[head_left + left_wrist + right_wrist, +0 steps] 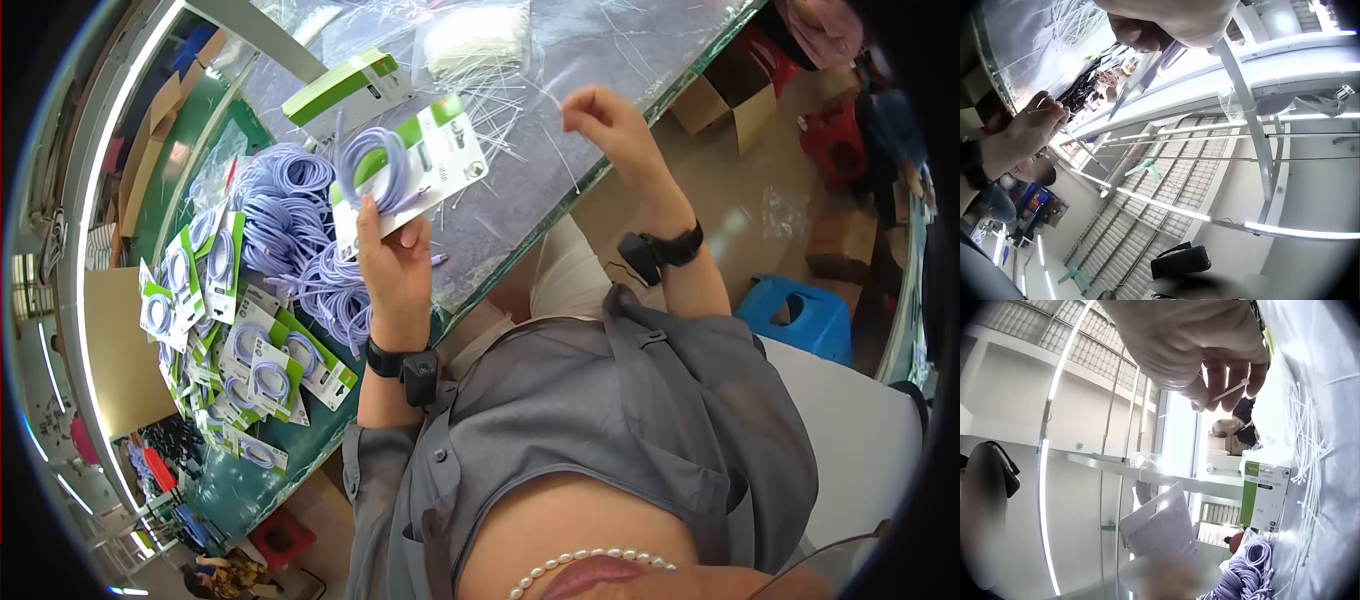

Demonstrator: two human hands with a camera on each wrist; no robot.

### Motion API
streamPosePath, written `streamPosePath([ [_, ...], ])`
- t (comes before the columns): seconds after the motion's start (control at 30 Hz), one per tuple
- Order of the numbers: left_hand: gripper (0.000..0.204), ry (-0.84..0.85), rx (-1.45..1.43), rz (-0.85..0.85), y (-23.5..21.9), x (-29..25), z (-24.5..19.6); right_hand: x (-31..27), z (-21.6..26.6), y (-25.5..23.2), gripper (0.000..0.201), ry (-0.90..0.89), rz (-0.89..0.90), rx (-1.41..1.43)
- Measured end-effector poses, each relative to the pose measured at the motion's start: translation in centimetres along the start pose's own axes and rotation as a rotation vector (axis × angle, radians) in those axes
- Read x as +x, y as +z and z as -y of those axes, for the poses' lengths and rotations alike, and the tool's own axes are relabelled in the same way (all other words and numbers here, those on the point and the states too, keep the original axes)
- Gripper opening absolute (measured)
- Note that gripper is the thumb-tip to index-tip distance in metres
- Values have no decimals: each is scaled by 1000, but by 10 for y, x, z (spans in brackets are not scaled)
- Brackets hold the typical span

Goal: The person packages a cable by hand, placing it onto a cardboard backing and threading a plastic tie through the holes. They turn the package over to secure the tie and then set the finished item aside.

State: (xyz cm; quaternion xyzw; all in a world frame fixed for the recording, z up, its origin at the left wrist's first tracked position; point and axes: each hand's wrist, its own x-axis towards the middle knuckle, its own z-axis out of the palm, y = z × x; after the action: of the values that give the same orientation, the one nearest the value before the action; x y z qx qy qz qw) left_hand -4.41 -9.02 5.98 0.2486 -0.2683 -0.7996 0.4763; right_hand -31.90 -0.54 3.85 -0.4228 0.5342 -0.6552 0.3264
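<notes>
Two hands are working apart: the left hand (395, 262) is gripping a card (420, 165) with a coiled purple cable (372, 165) against it, held above the counter (560, 150), while the right hand (600, 112) is pinching a thin white tie (1230, 391). Fastening seems to be the step in hand; next, likely, threading the tie round cable and card. A clear bag (478, 40) is holding more ties; finished cards (255, 360) are lying loose.
</notes>
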Motion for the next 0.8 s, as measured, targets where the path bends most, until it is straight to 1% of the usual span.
streamPosePath([
  [0.07,20,-49,-78,68,5,5,7,-19,7,7,7,-18,133,-182],
  [0.1,20,-81,-80,20,14,6,9,-30,13,20,7,-22,137,-173],
  [0.17,20,-106,-111,49,23,8,14,-47,24,49,6,-229,158,-300],
  [0.2,21,-134,-143,80,26,9,16,-51,26,57,6,-230,161,-296],
  [0.3,20,-122,-120,98,31,7,18,-52,21,76,7,-250,63,-255],
  [0.43,20,-104,-112,79,36,4,18,-49,19,85,7,-245,79,-271],
  [0.5,20,-98,-117,62,36,3,18,-48,19,88,8,-266,49,-370],
  [0.6,20,-91,-139,62,36,4,19,-47,17,90,9,-260,62,-359],
  [0.73,23,-124,-153,105,33,4,19,-46,16,93,10,-250,58,-343],
  [0.8,25,-143,-159,115,31,4,20,-43,15,96,7,-345,8,-352],
])
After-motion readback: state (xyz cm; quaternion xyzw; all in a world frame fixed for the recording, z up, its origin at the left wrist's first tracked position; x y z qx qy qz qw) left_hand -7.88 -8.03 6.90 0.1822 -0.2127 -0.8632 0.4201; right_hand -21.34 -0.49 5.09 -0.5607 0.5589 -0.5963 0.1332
